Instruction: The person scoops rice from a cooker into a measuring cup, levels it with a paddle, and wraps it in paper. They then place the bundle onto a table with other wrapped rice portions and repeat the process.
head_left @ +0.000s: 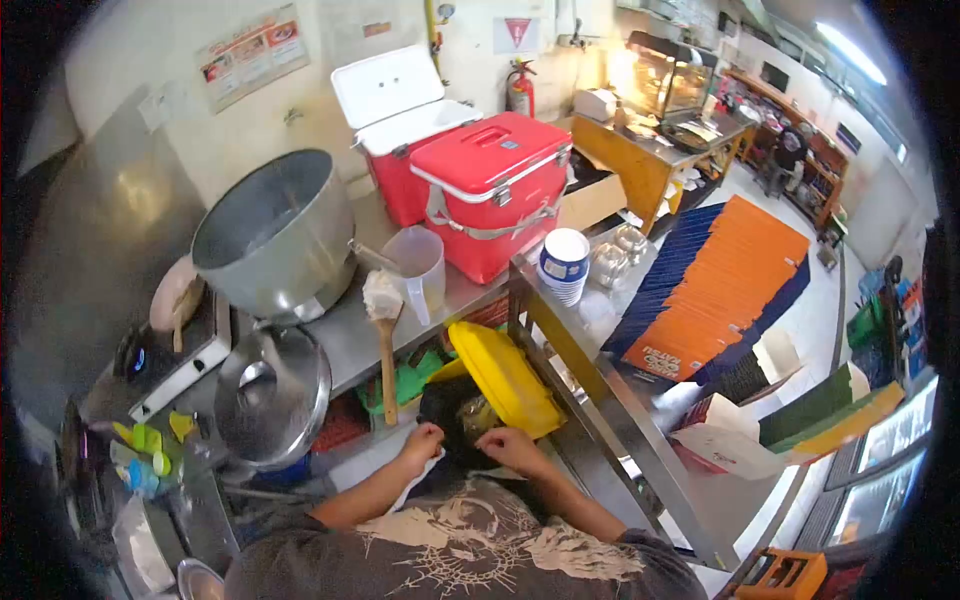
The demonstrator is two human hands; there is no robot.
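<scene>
Below the front edge of a long stainless-steel desk (355, 347), both forearms reach forward and converge above a dark, soft-looking container (447, 402). At its near side, the left hand (422, 445) is bent into a loose fist, knuckles up, with its fingers curled together; whether they clamp anything cannot be told. A white, cloth-like strip (415, 484) runs beneath that wrist. The right hand (512, 450) angles inward, fingers bent toward the left hand, their tips partly hidden, so their grip cannot be told either. A narrow gap separates the hands.

Just beyond the right hand, a glossy yellow plastic lid (512, 385) with rounded corners tilts beside the dark container. A wooden paddle (388, 365), its head coated in thick white matter, juts over the desk edge, the handle's end pointing down near the left hand. Farther back are a translucent plastic jug (425, 268), a deep brushed-metal pot (265, 240) and a hard-sided red cooler (495, 185) with rounded edges. A shiny domed metal lid (270, 405) leans left of the paddle.

On the right, a second steel desk (690, 490) runs diagonally past the right forearm, limiting sideways room; the open space lies mainly between the forearms.
</scene>
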